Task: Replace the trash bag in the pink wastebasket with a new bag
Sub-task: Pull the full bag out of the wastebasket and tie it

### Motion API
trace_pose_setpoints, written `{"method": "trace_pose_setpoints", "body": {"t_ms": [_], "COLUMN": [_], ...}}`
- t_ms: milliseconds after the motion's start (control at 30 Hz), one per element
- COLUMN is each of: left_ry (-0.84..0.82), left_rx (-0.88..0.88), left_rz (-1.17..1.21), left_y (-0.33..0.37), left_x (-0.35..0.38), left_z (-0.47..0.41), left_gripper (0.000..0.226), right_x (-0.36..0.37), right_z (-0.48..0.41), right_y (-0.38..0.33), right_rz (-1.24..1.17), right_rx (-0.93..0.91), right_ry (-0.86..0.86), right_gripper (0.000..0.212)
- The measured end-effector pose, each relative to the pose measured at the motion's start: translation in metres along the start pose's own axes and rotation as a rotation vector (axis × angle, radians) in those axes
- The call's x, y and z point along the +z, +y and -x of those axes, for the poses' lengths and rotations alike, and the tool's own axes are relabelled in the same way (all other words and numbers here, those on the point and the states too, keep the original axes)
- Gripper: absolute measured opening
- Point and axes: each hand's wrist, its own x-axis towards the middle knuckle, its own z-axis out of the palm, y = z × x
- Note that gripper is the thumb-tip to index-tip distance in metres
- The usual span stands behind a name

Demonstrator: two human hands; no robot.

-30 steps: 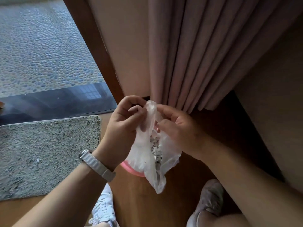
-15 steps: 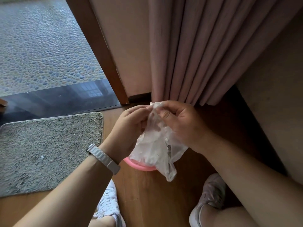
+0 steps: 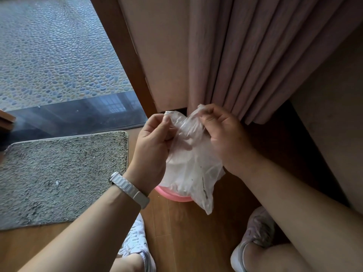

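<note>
A clear plastic trash bag (image 3: pixel 191 169) with a few dark scraps inside hangs between my hands, above the floor. My left hand (image 3: pixel 152 146) pinches one gathered end of its top edge. My right hand (image 3: pixel 222 134) pinches the other end, and the two ends stand a little apart. Below the bag only a curved strip of the pink wastebasket (image 3: pixel 172 196) rim shows; the bag and my left wrist hide the rest of it.
A grey shaggy mat (image 3: pixel 59 173) lies on the wooden floor to the left. Pink curtains (image 3: pixel 245 59) hang right behind the basket, beside a brown door frame (image 3: pixel 125 55). My two shoes (image 3: pixel 135 242) stand just in front of the basket.
My hands have parted slightly, drawing the two gathered ends of the bag's top away from each other. The view has shifted a little; the bag still hangs over the basket.
</note>
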Motion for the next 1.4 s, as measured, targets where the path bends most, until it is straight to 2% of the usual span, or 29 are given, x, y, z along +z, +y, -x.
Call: {"method": "trace_pose_setpoints", "body": {"t_ms": [167, 300, 433, 533, 667, 900, 1100, 1233, 1400], "left_ry": [-0.009, -0.113, -0.233, -0.262, -0.273, -0.295, -0.310, -0.313, -0.265], "left_rx": [0.002, 0.012, 0.097, 0.023, -0.003, 0.116, 0.116, 0.100, 0.115], "left_rz": [0.046, -0.089, -0.402, -0.417, -0.421, -0.508, -0.524, -0.503, -0.522], "left_y": [0.002, 0.000, -0.013, -0.022, -0.022, -0.015, -0.013, -0.014, -0.015], "left_x": [-0.008, -0.003, -0.004, -0.003, -0.002, -0.003, -0.007, -0.006, -0.007], "left_z": [-0.002, 0.004, 0.006, 0.007, 0.004, 0.002, 0.001, 0.001, 0.001], "left_gripper": [0.021, 0.011, 0.040, 0.058, 0.043, 0.032, 0.045, 0.027, 0.028], "right_x": [-0.007, -0.006, -0.004, -0.002, -0.002, -0.013, -0.020, -0.021, -0.018], "right_z": [-0.004, -0.002, 0.000, 0.001, -0.001, -0.001, -0.001, 0.002, 0.005], "right_y": [0.004, 0.005, 0.004, 0.004, 0.003, 0.008, 0.008, 0.007, 0.007], "right_rz": [-0.023, 0.038, 0.086, 0.090, 0.084, 0.177, 0.208, 0.196, 0.178], "right_rx": [0.059, 0.046, 0.029, 0.032, 0.029, 0.062, 0.077, 0.072, 0.064], "right_ry": [-0.004, 0.060, 0.085, 0.082, 0.065, 0.024, -0.099, -0.128, -0.213], "right_gripper": [0.024, 0.024, 0.021, 0.017, 0.020, 0.016, 0.013, 0.016, 0.020]}}
